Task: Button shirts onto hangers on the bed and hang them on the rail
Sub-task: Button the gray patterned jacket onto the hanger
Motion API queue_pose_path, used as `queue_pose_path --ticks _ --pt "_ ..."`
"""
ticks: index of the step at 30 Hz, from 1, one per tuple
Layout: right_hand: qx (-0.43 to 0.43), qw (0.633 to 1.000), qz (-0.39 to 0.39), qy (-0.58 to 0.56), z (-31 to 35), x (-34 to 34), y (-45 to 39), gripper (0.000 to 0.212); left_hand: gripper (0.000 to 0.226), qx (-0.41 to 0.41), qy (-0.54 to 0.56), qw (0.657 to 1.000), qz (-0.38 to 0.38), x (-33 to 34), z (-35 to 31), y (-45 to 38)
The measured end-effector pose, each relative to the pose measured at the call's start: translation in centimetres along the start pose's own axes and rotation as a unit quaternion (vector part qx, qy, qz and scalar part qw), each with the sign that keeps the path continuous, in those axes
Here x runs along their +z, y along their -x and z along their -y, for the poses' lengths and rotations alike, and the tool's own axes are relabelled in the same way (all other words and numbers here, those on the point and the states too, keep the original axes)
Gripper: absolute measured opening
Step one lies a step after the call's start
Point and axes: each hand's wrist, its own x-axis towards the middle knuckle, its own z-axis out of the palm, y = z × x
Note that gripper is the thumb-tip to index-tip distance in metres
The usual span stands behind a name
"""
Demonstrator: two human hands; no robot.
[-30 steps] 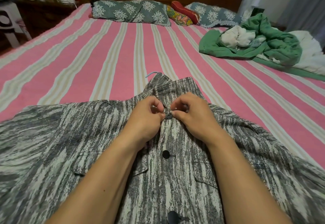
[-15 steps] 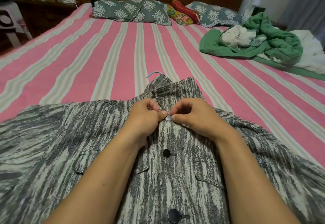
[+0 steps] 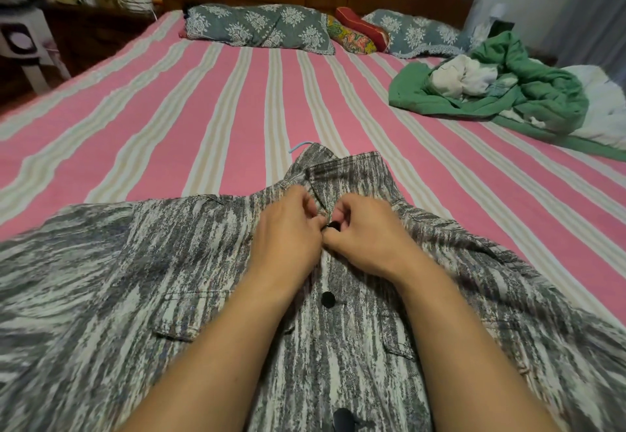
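Fastening top button: left hand (image 3: 288,231) and right hand (image 3: 369,235) both pinch the placket of the grey-and-white streaked woven shirt (image 3: 135,279), spread flat on the pink-and-beige striped bed (image 3: 203,99). Small round black button (image 3: 333,226), half a second ago hidden between the fingertips, now shows dark between them, likely coming through the hole. Lower black button (image 3: 328,299) already done. Thin blue hanger hook (image 3: 299,146) pokes from the collar. No brands or readable writing. Rail not in view; green crumpled garment pile (image 3: 508,89) waits far right.
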Motion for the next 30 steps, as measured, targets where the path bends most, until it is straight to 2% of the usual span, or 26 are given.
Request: queue_pose_path --ticks 2,4,6,8,10,11,12,14,15,17,19,21,24,26,30 --pt "0.019 0.998 0.013 -0.060 -0.1 0.0 -0.1 0.006 0.021 0.029 -0.136 0.990 -0.013 0.2 0.6 0.1" --pt "0.037 0.994 -0.012 -0.100 -0.6 -0.3 -0.3 0.010 0.031 0.020 -0.201 0.979 0.008 0.4 1.0 -0.1" --pt "0.051 0.988 -0.112 -0.095 -1.1 -0.8 -0.6 0.028 0.029 0.010 -0.190 0.981 0.032 0.4 1.2 -0.2" --pt "0.047 0.979 -0.182 -0.075 -0.8 -1.6 -1.4 0.060 0.025 0.004 -0.170 0.985 0.035 0.1 1.2 -0.3" --pt "0.017 0.990 -0.138 0.016 -0.2 -2.6 -3.3 0.084 0.025 -0.002 -0.154 0.988 0.032 -0.1 1.1 -0.3" --pt "0.007 0.994 -0.085 0.069 -0.2 -3.2 -4.7 0.085 0.026 -0.007 -0.149 0.988 0.033 -0.1 1.1 -0.3" --pt "0.004 0.994 -0.025 0.110 -0.3 -4.0 -6.2 0.074 0.028 -0.010 -0.144 0.989 0.032 -0.1 1.1 -0.3" --pt "-0.004 0.981 0.049 0.188 -0.9 -5.8 -7.9 0.030 0.033 -0.019 -0.137 0.990 0.030 -0.3 1.2 -0.5" --pt "-0.021 0.972 0.041 0.230 -1.6 -6.9 -7.9 0.021 0.037 -0.022 -0.137 0.990 0.030 -0.3 1.4 -0.6" --pt "-0.057 0.953 0.006 0.297 -4.1 -8.8 -6.2 0.025 0.046 -0.028 -0.145 0.989 0.029 -0.2 1.6 -0.7" --pt "-0.053 0.947 0.015 0.317 -6.3 -9.2 -2.7 0.026 0.052 -0.032 -0.158 0.987 0.031 -0.1 1.7 -0.6" --pt "-0.020 0.968 0.027 0.249 -8.4 -7.7 0.3 0.033 0.052 -0.029 -0.164 0.986 0.031 0.1 1.6 -0.7" --pt "0.015 0.992 -0.044 0.122 -9.9 -4.7 2.1 0.036 0.044 -0.024 -0.147 0.988 0.028 0.0 1.5 -0.7" --pt "0.021 0.991 -0.094 0.093 -10.4 -3.7 2.1 0.038 0.041 -0.018 -0.128 0.991 0.028 0.0 1.4 -0.8" --pt "-0.001 0.987 -0.123 0.104 -11.0 -2.7 2.0 0.034 0.041 -0.025 -0.048 0.998 -0.013 -0.2 1.0 -0.5"
